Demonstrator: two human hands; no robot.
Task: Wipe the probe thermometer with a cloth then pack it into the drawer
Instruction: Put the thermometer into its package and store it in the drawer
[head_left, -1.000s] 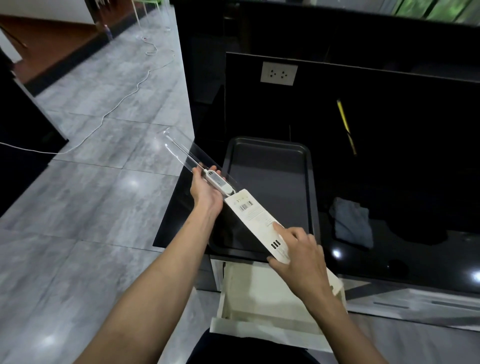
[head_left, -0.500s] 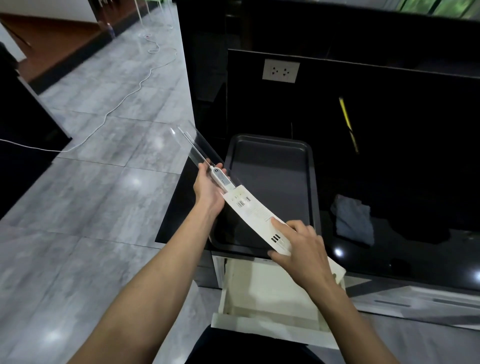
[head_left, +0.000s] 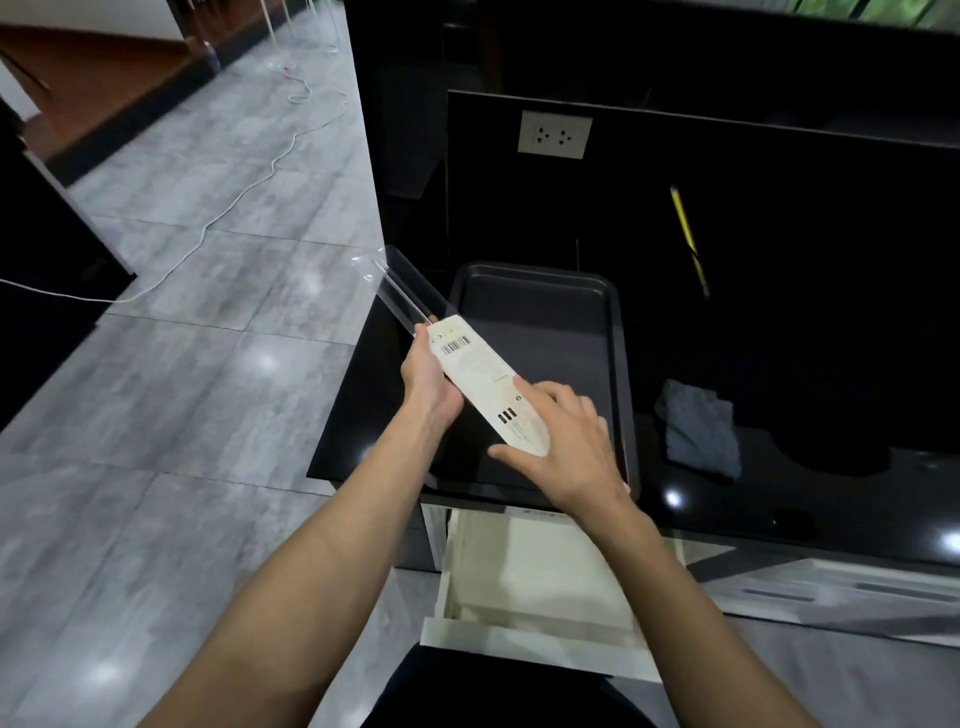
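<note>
Hands both clamped on long white cardboard sleeve at counter's front edge — clear plastic case sticks out, might slide off.

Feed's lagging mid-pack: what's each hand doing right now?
Left hand: grips the clear sleeve end of the pack.
Right hand: grips the card box, fingers curled over it.

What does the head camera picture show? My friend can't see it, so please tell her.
Two bare hands, left hand and right hand, hold a long white package with a clear plastic sleeve over a dark baking tray. A grey cloth lies on the black counter, and a cream drawer stands open below.
</note>
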